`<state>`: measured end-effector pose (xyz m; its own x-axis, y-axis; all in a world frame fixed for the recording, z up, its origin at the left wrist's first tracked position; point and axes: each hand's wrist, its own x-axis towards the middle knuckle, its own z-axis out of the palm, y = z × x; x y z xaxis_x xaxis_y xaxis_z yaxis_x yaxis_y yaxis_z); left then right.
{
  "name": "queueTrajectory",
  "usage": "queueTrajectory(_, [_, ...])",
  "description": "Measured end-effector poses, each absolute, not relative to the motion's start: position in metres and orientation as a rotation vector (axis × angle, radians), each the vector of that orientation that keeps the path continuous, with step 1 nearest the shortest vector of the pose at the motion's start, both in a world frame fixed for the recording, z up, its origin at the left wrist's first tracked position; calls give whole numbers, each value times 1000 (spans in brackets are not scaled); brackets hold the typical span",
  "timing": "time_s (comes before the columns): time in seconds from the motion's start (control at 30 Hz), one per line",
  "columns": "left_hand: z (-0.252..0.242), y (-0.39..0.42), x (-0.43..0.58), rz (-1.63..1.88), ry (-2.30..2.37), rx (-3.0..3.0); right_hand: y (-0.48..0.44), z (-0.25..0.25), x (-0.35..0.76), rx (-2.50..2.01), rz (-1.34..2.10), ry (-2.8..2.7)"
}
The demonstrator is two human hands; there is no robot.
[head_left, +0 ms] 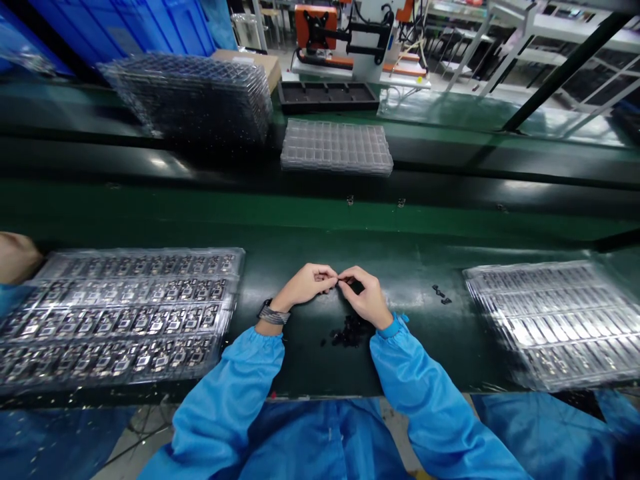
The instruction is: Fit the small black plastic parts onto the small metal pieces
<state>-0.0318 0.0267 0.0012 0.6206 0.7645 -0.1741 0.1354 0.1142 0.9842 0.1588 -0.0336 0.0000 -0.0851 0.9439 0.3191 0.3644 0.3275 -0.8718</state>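
My left hand [306, 285] and my right hand [367, 295] meet fingertip to fingertip over the dark green bench [410, 267]. Both are pinched on a small dark part [341, 283] held between them. Under my wrists lies a small heap of black parts [353, 331]. A clear blister tray [125, 313] filled with small metal-and-black components lies to my left. Another clear tray [555, 320] with shiny narrow slots lies to my right. Both sleeves are blue, and a band sits on my left wrist.
Two loose black pieces [441, 295] lie right of my hands. Beyond a dark conveyor strip sit an empty clear tray [336, 147], a stack of clear trays [195, 100], a black tray [327, 95] and an orange-and-white machine [350, 33]. Another person's elbow [17, 257] shows at far left.
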Motion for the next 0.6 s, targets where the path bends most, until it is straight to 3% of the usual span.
queueTrajectory(0.37, [8,34,-33,505,926,1462,-32,-2,157,-1268,828,-1554])
queueTrajectory(0.6, [27,83,-5,821,1170,1462,-28,-13,153,-1323,846,-1501])
